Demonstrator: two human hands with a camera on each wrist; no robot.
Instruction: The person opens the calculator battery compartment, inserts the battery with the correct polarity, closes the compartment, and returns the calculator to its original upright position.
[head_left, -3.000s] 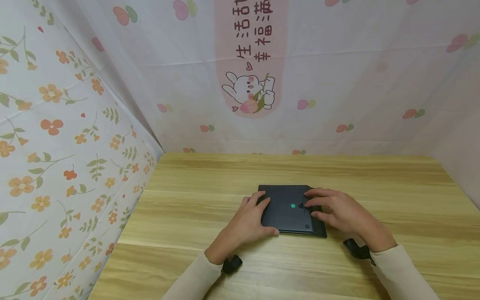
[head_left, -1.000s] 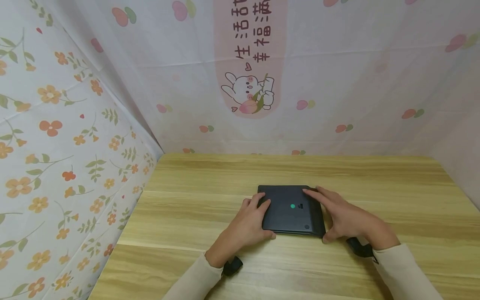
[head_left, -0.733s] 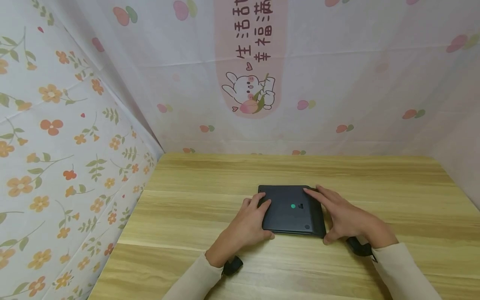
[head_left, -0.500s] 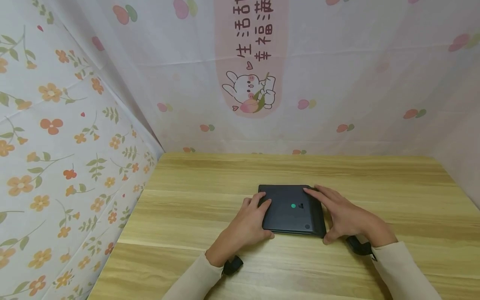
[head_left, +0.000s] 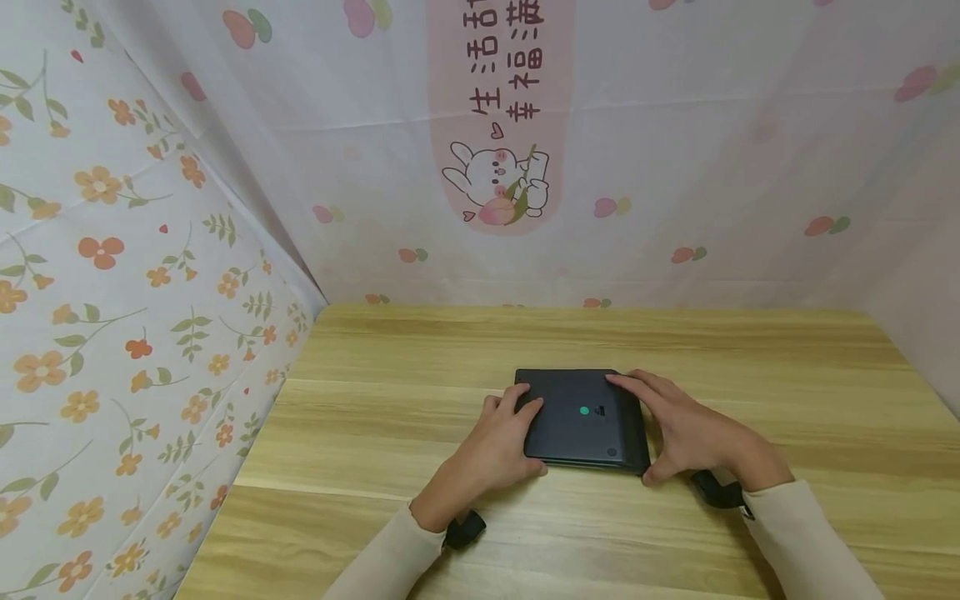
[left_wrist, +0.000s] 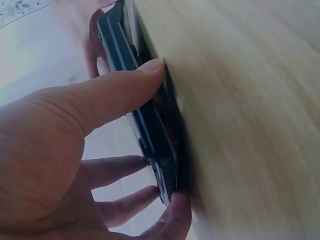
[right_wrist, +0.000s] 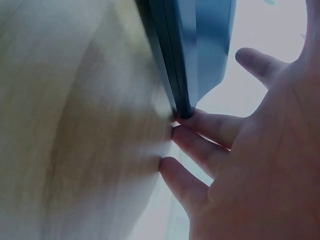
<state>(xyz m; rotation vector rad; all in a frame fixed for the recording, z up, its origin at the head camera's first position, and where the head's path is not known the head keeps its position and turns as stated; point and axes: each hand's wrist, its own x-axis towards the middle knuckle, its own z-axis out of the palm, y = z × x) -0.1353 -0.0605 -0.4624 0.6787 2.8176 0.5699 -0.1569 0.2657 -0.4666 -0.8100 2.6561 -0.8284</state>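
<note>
A flat black device [head_left: 570, 433], looking like a desk calculator turned face down, lies on the wooden table. Its upturned back carries a small green dot [head_left: 584, 410] beside a dark latch-like mark [head_left: 599, 411]. My left hand [head_left: 491, 446] holds the left end, thumb on the near edge and fingertips curled over the left side. In the left wrist view, a bit of red shows on the device's underside near the thumb [left_wrist: 117, 95]. My right hand [head_left: 697, 433] spans the right end, thumb at the near corner, index fingertip on the far corner and other fingers around the edge.
The wood-grain table [head_left: 390, 350] extends on all sides of the device. Behind it hangs a white cloth [head_left: 675, 167] printed with fruit and a rabbit; a floral cloth [head_left: 150, 333] hangs on the left. Black cameras [head_left: 465, 530] are strapped at both wrists.
Three seconds ago my right fingertips lay on the device's back by the latch-like mark; they have since spread to its right end's corners. My left hand and the device have stayed put.
</note>
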